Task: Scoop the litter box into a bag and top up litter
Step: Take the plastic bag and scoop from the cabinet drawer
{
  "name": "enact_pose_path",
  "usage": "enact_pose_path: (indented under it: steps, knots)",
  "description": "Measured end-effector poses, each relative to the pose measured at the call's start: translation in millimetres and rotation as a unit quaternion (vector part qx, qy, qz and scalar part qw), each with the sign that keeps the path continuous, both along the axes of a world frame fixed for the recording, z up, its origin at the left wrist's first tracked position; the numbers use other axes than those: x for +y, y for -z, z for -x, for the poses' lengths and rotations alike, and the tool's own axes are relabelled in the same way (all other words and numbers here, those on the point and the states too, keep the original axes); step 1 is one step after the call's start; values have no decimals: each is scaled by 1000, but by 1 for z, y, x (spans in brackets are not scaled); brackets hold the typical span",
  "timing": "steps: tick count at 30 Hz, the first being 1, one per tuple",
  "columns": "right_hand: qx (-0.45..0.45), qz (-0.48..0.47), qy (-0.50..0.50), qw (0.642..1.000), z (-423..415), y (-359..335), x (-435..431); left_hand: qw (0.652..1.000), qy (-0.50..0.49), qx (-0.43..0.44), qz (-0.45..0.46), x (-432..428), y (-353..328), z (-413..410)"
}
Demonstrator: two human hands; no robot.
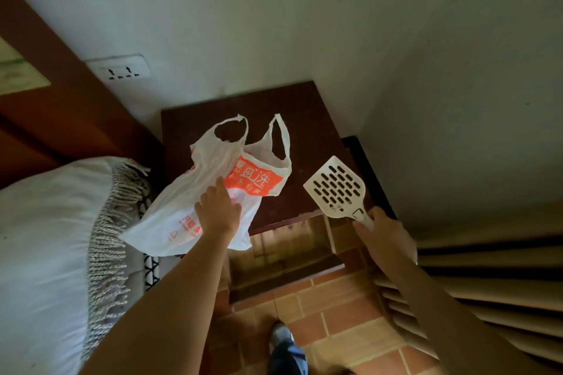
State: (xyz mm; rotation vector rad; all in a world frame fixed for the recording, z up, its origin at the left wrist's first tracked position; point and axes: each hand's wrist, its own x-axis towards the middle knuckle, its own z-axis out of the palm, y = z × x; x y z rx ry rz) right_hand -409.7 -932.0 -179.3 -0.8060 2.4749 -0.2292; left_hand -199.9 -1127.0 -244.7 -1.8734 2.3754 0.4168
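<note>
- while the right hand [384,234] holds the white slotted scoop [335,187] by its handle, with the fingers [364,227] wrapped around the handle end, the blade points up and away over the right edge of the dark wooden desk [304,119].
- the left hand [217,216] rests on the white and orange plastic bag [213,167]; the index finger lies straight on the plastic, the other fingers are hidden, so i cannot tell if they already pinch it.
- the bag lies flat and crumpled on the desk, its two handles toward the wall, its bottom hanging over the near edge beside the bed [45,237].
- the litter box is not in view, and no litter either.
- i judge the step in hand is collecting the tools, so the task is only at its beginning.
- to do it well, take the bag by both handles and not by the middle, so the mouth can open with one hand later.
- keep the scoop low and level when walking, because the curtain [487,283] hangs close on the right.
- thin plastic slips easily; gather a good fold before lifting.
</note>
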Motion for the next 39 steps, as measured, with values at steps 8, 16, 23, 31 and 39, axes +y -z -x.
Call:
enact_pose_path:
  steps: [8,16,23,31,39]
  knots:
    - [-10,7,18,1000,-4,2,-14,998,-39,42,24,-5,-3,-5]
    - [-13,43,6,999,-2,-16,-16,983,-111,133,64,-2,-32,-13]
    - [-11,94,-19,995,-1,-46,-9,965,-155,184,109,22,-85,-17]
    - [-26,158,-65,985,4,-98,32,930,-200,269,153,88,-152,-33]
    - [-40,183,-171,967,1,-143,113,880,-311,299,201,210,-219,-63]
